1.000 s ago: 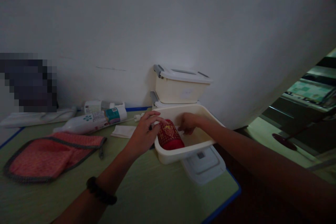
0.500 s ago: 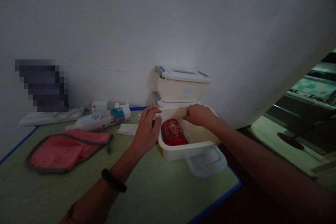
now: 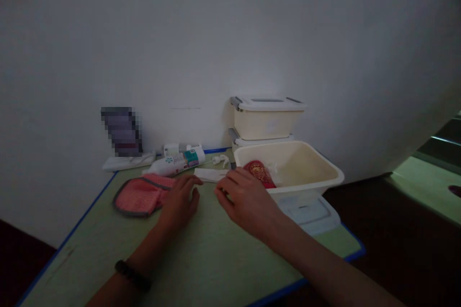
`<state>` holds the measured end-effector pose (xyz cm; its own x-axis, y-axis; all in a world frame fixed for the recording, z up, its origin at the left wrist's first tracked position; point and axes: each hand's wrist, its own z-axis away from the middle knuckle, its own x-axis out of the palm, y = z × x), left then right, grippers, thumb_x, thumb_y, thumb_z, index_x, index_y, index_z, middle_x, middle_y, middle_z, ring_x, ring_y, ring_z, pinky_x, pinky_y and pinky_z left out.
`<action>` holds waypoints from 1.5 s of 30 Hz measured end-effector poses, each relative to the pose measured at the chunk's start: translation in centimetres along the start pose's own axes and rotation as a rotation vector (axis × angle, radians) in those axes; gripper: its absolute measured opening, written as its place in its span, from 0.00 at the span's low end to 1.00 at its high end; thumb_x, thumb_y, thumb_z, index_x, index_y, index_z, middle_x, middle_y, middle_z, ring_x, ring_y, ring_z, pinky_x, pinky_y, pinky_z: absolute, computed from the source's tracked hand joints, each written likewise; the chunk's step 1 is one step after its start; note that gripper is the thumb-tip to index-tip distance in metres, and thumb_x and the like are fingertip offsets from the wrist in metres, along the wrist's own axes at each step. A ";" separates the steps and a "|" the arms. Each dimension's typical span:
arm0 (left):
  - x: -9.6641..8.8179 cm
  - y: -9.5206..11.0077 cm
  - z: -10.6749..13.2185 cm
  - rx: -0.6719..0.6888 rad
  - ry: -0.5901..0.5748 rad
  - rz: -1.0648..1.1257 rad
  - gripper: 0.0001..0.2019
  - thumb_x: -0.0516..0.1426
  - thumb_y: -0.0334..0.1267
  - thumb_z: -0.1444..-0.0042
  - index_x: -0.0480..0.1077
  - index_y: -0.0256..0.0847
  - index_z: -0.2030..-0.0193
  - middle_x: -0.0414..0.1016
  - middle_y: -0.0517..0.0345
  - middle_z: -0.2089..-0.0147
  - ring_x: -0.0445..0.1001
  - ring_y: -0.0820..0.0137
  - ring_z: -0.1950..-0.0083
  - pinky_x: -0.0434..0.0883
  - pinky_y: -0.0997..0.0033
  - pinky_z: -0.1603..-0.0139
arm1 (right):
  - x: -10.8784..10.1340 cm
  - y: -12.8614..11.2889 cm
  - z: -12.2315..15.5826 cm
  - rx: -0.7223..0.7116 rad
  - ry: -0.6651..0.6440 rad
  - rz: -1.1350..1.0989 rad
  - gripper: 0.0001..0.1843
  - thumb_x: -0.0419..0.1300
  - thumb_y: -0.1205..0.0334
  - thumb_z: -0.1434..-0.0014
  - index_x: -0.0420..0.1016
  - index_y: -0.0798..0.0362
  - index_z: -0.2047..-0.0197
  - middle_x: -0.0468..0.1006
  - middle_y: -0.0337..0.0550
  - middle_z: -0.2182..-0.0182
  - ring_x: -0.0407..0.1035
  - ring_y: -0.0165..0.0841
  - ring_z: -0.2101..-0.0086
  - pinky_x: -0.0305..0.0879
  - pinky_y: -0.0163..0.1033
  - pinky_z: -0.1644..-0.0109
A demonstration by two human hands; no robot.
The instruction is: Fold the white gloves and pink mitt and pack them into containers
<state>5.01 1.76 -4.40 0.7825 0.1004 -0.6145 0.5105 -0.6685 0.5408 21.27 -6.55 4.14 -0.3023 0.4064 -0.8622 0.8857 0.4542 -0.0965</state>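
My left hand (image 3: 181,201) hovers over the table beside the pink cloth (image 3: 139,196), with thumb and fingers apart and nothing between them. To its right, in front of the basin, is my right hand (image 3: 247,199) with its fingers curled in toward the thumb. Whether something small sits in that pinch is hidden. The cream basin (image 3: 306,187) holds a red item with gold print (image 3: 259,171) and some clear plastic (image 3: 275,171). A flat white strip (image 3: 209,175) lies just beyond my hands.
A white bottle (image 3: 176,163) lies behind the cloth, near a white pump head (image 3: 221,159). Two lidded boxes (image 3: 266,122) are stacked against the wall. A translucent lid (image 3: 313,216) lies partly under the basin. Blue edging (image 3: 356,251) borders the green table (image 3: 201,259).
My right hand has come out of the basin and moved left over the table. My left hand has drawn away from the basin toward the cloth. The view has shifted left.
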 end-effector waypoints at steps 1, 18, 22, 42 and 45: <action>-0.6 0.0 0.3 0.013 -0.033 -0.044 0.10 0.50 0.28 0.51 0.68 0.42 0.64 0.71 0.52 0.59 0.67 0.60 0.54 0.64 0.55 0.49 | 0.9 -0.7 0.1 -0.027 0.001 -0.065 0.14 0.47 0.64 0.38 0.73 0.55 0.67 0.74 0.46 0.70 0.65 0.35 0.64 0.61 0.41 0.55; -0.2 -1.4 -0.1 -0.084 -0.250 -0.287 0.10 0.50 0.31 0.48 0.72 0.38 0.64 0.72 0.49 0.58 0.68 0.59 0.53 0.65 0.55 0.51 | 13.5 0.9 -1.3 0.327 -0.004 -0.218 0.30 0.52 0.65 0.46 0.54 0.66 0.41 0.60 0.61 0.45 0.52 0.44 0.45 0.53 0.50 0.44; 0.5 -1.4 0.4 -0.126 -0.233 -0.190 0.11 0.49 0.29 0.48 0.70 0.38 0.61 0.70 0.51 0.58 0.69 0.64 0.55 0.66 0.61 0.52 | 13.4 0.8 -1.4 0.324 -0.107 -0.157 0.28 0.49 0.64 0.44 0.56 0.67 0.41 0.66 0.61 0.50 0.57 0.47 0.50 0.54 0.51 0.47; -0.3 -1.0 0.1 -0.425 -0.016 0.272 0.09 0.53 0.42 0.47 0.68 0.40 0.63 0.73 0.58 0.68 0.72 0.67 0.66 0.69 0.69 0.65 | 12.9 0.1 -0.9 0.371 0.095 -0.922 0.06 0.53 0.61 0.45 0.62 0.53 0.64 0.65 0.36 0.74 0.61 0.29 0.74 0.59 0.34 0.70; -0.5 -0.6 -0.1 -0.457 0.049 0.327 0.09 0.55 0.42 0.48 0.68 0.40 0.65 0.71 0.60 0.71 0.70 0.70 0.70 0.67 0.72 0.69 | 12.7 -0.1 -0.9 0.344 0.083 -0.986 0.09 0.55 0.63 0.48 0.62 0.53 0.62 0.66 0.36 0.74 0.61 0.28 0.74 0.60 0.33 0.71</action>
<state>4.32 2.14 -4.36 0.9359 -0.0168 -0.3518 0.3329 -0.2841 0.8992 17.00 -0.71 -6.36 -0.9565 0.0377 -0.2892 0.2823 0.3691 -0.8855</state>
